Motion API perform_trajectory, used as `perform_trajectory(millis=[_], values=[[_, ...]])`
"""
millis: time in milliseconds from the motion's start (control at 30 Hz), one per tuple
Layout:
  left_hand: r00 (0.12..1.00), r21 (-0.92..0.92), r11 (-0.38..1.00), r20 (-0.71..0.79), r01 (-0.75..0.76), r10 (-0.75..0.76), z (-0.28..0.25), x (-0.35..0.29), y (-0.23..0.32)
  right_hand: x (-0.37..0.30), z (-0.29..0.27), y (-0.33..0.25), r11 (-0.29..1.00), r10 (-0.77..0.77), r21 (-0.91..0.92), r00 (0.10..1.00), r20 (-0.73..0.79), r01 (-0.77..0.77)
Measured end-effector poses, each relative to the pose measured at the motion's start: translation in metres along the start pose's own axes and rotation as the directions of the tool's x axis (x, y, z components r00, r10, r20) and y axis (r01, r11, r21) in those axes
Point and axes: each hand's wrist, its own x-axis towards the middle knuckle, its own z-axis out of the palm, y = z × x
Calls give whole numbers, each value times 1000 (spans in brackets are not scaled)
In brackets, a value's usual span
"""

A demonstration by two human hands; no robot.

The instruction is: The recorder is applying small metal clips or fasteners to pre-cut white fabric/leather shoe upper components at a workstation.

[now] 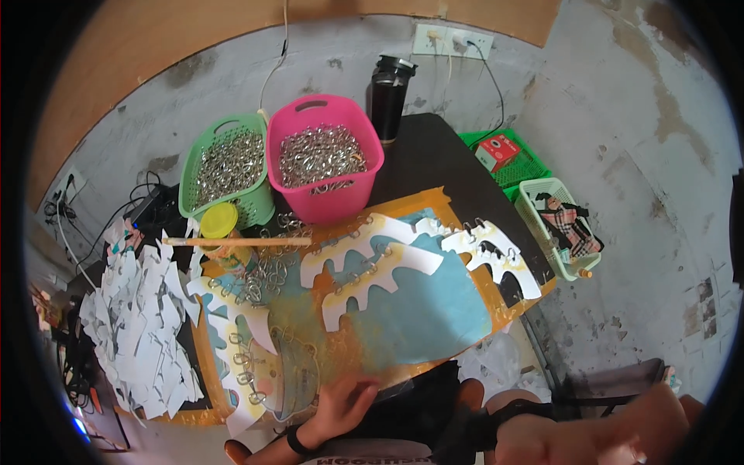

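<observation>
My left hand (345, 407), a black band at its wrist, is at the near edge of the work board (442, 341), fingers stretched out and thumb apart, nothing seen in it. Large and blurred at the lower right is my right hand (601, 438), raised close to the camera; its fingers cannot be made out clearly. On the blue, tape-edged board lie several white scalloped strips (380, 283) with yellowish smears and small metal rings along them. More ringed strips (240, 372) are left of my left hand. A wooden stick (236, 242) lies across a yellow-topped jar (219, 221), beside loose metal rings (267, 275).
Pink (325, 200) and green (225, 128) baskets full of metal pieces stand at the back, beside a black tumbler (390, 97). White scraps (143, 333) pile at left. A pale basket (535, 232) holding plaid cloth and a green crate (535, 167) with a red box stand right.
</observation>
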Motion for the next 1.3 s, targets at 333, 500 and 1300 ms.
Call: perform_trajectory(millis=[333,500,1300], values=[[998,-16,998,21,-58,58,1,7,2,-8,20,-15,976,114,-172,988,-104,-130],[995,12,996,32,-91,91,-3,4,3,-3,-1,19,990,-136,41,986,97,133],[989,-31,992,80,-123,125,-3,6,-1,-56,-198,88,-67,475,-859,740,-475,-508]])
